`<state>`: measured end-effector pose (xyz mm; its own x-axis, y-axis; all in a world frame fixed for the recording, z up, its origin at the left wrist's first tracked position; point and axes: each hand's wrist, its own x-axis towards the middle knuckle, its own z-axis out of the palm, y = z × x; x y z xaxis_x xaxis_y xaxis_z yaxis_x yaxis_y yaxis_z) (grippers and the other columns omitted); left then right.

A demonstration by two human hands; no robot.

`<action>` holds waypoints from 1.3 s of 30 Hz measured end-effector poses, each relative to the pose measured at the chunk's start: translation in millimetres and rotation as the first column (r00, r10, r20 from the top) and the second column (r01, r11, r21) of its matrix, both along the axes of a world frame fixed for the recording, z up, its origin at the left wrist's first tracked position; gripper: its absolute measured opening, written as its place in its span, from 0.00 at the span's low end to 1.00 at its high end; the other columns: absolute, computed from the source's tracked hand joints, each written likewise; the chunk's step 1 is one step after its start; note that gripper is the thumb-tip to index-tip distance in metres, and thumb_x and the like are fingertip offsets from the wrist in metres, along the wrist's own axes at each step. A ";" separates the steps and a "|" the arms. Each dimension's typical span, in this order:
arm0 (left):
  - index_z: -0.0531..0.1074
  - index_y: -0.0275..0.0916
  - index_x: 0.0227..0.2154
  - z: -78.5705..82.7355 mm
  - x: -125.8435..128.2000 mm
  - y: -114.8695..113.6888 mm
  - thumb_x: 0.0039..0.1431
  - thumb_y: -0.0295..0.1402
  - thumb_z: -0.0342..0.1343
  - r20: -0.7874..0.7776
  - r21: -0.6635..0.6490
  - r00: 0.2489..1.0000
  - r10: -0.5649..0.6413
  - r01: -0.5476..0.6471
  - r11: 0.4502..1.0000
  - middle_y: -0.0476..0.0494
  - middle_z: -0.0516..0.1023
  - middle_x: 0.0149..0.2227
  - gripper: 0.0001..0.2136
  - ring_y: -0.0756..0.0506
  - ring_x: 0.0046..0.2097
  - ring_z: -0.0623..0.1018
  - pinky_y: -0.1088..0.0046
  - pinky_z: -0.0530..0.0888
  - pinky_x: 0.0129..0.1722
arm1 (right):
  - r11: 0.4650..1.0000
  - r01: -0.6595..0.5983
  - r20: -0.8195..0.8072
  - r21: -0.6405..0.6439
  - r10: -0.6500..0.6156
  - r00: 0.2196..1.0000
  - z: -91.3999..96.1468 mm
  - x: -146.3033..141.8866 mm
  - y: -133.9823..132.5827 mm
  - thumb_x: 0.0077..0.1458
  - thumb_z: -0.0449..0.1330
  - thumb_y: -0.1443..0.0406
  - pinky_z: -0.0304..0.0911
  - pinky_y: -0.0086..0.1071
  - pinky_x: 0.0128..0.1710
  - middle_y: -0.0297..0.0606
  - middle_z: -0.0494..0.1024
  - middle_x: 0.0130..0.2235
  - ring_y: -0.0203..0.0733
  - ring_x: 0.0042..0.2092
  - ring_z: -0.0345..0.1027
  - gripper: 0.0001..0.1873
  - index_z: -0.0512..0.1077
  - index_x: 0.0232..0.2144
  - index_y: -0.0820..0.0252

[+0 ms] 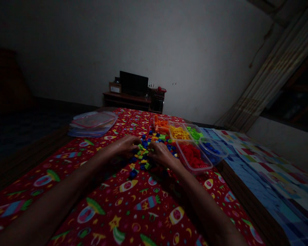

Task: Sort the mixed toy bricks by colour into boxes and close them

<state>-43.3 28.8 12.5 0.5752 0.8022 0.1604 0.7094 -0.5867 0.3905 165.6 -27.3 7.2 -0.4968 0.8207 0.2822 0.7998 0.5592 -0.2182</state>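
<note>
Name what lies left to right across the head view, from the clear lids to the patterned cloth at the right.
Stacked clear plastic lids → left hand → right hand → clear tub of red bricks → clear tub of blue bricks → blue checked cloth

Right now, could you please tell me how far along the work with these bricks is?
Sorted already: orange, yellow, green, red and blue bricks sit by colour in clear plastic tubs. In hand: the left hand and right hand work among loose bricks on the red cloth. Remaining: that mixed pile.
</note>
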 end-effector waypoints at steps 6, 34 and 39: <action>0.78 0.38 0.30 10.8 14.2 -12.5 0.51 0.48 0.50 0.175 -0.078 0.984 0.035 -0.022 0.997 0.47 0.79 0.28 0.19 0.45 0.32 0.75 0.77 0.67 0.29 | 0.993 0.023 -0.243 0.119 0.006 0.970 -5.1 3.1 5.3 0.59 0.53 0.65 0.58 0.28 0.38 0.39 0.75 0.34 0.38 0.36 0.68 0.13 0.68 0.46 0.63; 0.74 0.36 0.22 -22.3 36.1 -18.2 0.44 0.30 0.51 -0.110 -0.063 0.994 -0.023 0.016 0.998 0.50 0.71 0.20 0.08 0.50 0.24 0.68 0.77 0.60 0.23 | 0.996 0.088 0.207 0.010 -0.088 0.974 -5.5 -5.0 -7.6 0.59 0.54 0.61 0.55 0.30 0.34 0.47 0.77 0.37 0.44 0.40 0.69 0.13 0.74 0.36 0.64; 0.77 0.37 0.25 -9.1 25.9 -10.0 0.40 0.36 0.55 0.141 -0.283 0.987 0.080 -0.037 0.958 0.50 0.76 0.23 0.10 0.48 0.27 0.72 0.77 0.64 0.26 | 0.996 0.077 0.090 -0.039 -0.073 0.993 2.8 0.7 -5.1 0.56 0.55 0.64 0.52 0.29 0.31 0.42 0.75 0.32 0.40 0.35 0.67 0.09 0.73 0.33 0.64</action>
